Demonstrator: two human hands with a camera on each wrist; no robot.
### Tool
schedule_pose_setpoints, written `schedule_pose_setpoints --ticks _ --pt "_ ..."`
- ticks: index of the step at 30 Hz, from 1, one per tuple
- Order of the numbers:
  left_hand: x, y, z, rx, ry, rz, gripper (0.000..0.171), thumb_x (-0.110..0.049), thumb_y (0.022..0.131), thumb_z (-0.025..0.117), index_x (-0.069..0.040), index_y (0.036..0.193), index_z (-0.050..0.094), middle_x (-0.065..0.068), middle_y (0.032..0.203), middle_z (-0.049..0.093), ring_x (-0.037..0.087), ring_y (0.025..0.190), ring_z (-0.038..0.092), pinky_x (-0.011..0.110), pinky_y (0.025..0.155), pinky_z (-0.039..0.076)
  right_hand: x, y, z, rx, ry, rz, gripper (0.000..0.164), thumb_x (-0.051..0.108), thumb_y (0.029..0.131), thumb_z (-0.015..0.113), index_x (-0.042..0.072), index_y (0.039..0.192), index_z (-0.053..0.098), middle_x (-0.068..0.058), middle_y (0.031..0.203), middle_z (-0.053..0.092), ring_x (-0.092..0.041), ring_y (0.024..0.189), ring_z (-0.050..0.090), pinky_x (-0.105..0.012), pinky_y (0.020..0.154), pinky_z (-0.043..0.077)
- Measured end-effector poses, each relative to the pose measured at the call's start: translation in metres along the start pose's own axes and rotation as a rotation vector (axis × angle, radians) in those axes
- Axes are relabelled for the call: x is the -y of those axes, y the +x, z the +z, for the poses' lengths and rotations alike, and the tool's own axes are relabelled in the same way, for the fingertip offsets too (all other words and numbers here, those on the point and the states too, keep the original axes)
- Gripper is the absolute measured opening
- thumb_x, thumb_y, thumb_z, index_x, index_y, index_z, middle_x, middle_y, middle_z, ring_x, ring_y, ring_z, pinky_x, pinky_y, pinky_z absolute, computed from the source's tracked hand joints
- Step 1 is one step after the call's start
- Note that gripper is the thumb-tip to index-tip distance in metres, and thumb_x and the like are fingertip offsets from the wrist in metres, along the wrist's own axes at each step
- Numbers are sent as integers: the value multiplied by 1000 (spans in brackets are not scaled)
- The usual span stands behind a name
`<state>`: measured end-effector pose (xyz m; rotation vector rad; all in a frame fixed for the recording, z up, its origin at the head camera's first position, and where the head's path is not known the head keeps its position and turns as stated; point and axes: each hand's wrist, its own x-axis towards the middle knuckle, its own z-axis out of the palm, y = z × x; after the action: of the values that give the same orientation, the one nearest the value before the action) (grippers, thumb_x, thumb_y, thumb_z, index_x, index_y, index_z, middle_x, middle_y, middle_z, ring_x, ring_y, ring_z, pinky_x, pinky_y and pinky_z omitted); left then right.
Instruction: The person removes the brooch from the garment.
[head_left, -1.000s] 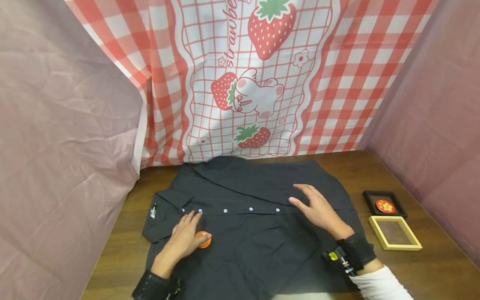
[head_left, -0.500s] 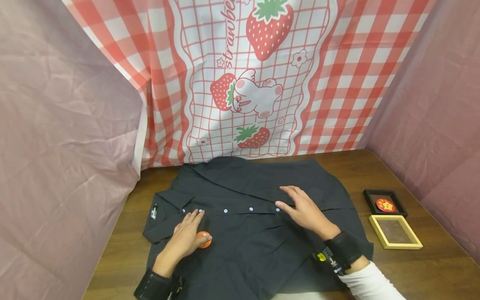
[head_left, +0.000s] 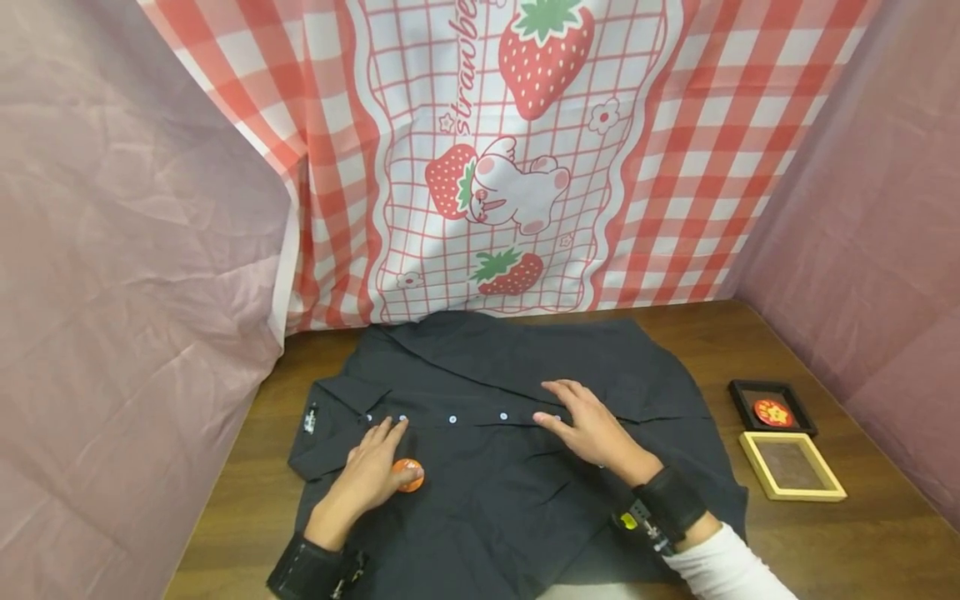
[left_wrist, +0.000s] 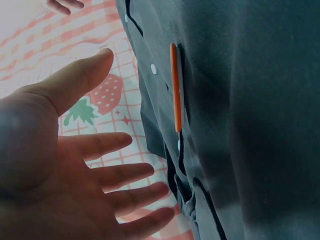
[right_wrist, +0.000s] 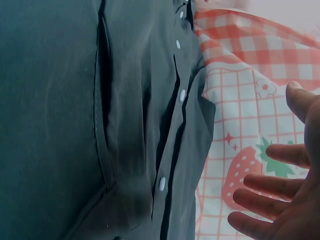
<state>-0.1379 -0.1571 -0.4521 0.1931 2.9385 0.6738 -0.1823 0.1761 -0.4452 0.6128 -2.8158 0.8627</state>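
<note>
A dark button-up shirt [head_left: 480, 487] lies spread on the table, its collar to the left and a row of white buttons running across. On it sits a flat round orange badge [head_left: 408, 476], partly hidden by the thumb in the head view. My left hand [head_left: 367, 471] is held over the badge with straight, spread fingers. In the left wrist view, that hand stands apart from the orange badge [left_wrist: 176, 87], which lies flat on the cloth. Over the right part of the button row hovers my right hand [head_left: 592, 429], fingers loosely extended and holding nothing.
At the right of the wooden table [head_left: 885, 533] lie a black frame [head_left: 735, 398] with a red round badge [head_left: 772, 412] in it and a yellow frame [head_left: 757, 475]. A strawberry-print checked cloth [head_left: 675, 208] hangs behind, with pink curtains [head_left: 150, 250] at both sides.
My right hand has moved left over the shirt, along the button row. The left hand and the orange badge have stayed nearly where they were.
</note>
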Motion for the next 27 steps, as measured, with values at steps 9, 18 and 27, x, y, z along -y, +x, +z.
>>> schedule_pose_setpoints --ticks 9,18,27 --pt "1 -4 -1 15 -5 -2 75 -32 82 77 -3 144 45 26 150 40 46 139 35 66 103 33 10 -6 12 -18 24 -48 53 37 92 65 13 138 55 -12 135 57 -34 123 55 -53 98 47" --pt "0 -3 1 15 -20 19 78 -33 82 77 -3 145 42 26 152 37 48 142 31 69 105 30 17 0 16 -6 35 -50 52 38 93 64 14 139 55 -12 136 56 -34 126 54 -54 100 46" --pt "2 -1 0 -38 -28 60 76 -32 81 78 -3 144 45 23 150 42 45 142 33 68 105 31 25 9 16 45 54 -63 56 40 93 63 13 140 52 -12 139 54 -33 129 51 -53 103 44"
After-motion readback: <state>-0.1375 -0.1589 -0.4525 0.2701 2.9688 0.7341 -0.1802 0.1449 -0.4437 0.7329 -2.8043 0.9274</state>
